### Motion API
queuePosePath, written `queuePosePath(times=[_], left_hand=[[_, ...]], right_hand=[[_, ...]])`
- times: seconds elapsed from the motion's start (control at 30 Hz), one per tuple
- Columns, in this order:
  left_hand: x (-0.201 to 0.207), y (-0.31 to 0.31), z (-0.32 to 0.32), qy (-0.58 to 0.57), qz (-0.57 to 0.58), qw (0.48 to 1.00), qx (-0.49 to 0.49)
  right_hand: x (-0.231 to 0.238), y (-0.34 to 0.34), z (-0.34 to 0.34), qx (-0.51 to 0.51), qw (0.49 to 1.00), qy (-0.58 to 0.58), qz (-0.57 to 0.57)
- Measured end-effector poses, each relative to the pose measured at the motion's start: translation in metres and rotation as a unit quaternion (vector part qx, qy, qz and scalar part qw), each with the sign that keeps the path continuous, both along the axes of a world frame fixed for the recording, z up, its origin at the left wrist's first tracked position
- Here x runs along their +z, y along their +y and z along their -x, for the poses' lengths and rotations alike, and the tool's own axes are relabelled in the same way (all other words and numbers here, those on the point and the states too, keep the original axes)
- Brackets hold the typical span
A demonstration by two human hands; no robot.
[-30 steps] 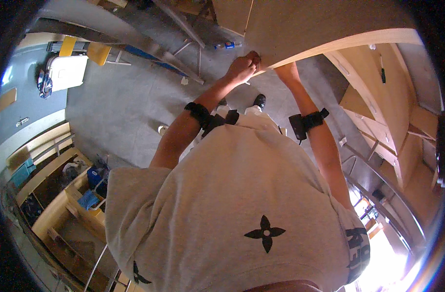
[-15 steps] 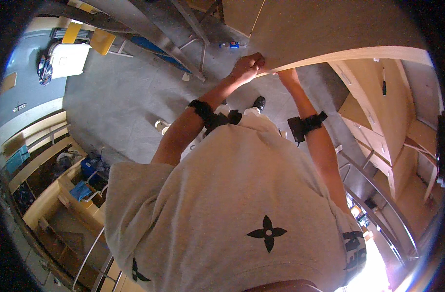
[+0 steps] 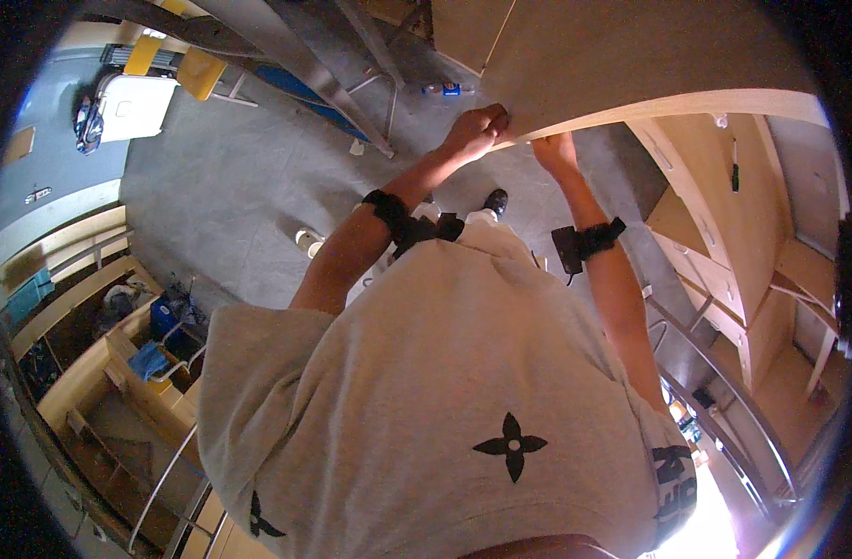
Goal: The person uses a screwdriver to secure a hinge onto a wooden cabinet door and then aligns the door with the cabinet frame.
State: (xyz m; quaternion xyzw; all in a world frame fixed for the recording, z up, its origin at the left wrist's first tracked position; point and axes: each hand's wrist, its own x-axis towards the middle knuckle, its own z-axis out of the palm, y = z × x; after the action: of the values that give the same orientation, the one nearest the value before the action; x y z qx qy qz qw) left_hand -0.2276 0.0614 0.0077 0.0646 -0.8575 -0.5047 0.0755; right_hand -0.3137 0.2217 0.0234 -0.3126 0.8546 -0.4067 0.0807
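- My left hand: fingers curled in closed, set against the near left corner of the big wooden panel; can't tell if anything is pinched inside.
- My right hand: just right of the left one, at the panel's near edge; fingers partly hidden by the board, so can't tell if gripping.
- Wooden panel: far side, centre to right, in front of me; broad brown face, paler curved-looking near edge (lens bends it).
- Black straps on both forearms: left strap, right strap, the right one with a small box.
- My light shirt fills the near middle; dark shoe on the grey floor, below the hands.
- Far, left of the panel: clear bottle with blue label, lying on floor.
- Right: pale wood furniture, slim tool with dark handle on it.
- Far left: yellow chair, white flat case-like thing beside it.
- Near left: wooden frame, blue cloth at it.
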Motion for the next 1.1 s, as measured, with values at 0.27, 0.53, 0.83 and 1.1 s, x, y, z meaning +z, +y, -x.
queuePosePath(times=[0.27, 0.53, 0.83, 1.1], left_hand=[[-0.001, -0.005, -0.002, -0.010, -0.017, 1.000, 0.007], [-0.003, -0.006, 0.001, -0.014, -0.013, 1.000, 0.004], [-0.002, -0.005, 0.001, -0.017, -0.010, 1.000, -0.009], [-0.005, -0.011, 0.001, -0.007, 0.006, 1.000, -0.008]], right_hand=[[-0.017, -0.011, 0.005, -0.058, 0.945, -0.321, -0.038], [-0.009, -0.003, -0.003, -0.020, 1.000, 0.006, 0.014], [-0.002, -0.015, -0.013, -0.063, 0.990, -0.128, -0.022], [0.001, -0.006, -0.010, -0.033, 0.997, -0.072, 0.006]])
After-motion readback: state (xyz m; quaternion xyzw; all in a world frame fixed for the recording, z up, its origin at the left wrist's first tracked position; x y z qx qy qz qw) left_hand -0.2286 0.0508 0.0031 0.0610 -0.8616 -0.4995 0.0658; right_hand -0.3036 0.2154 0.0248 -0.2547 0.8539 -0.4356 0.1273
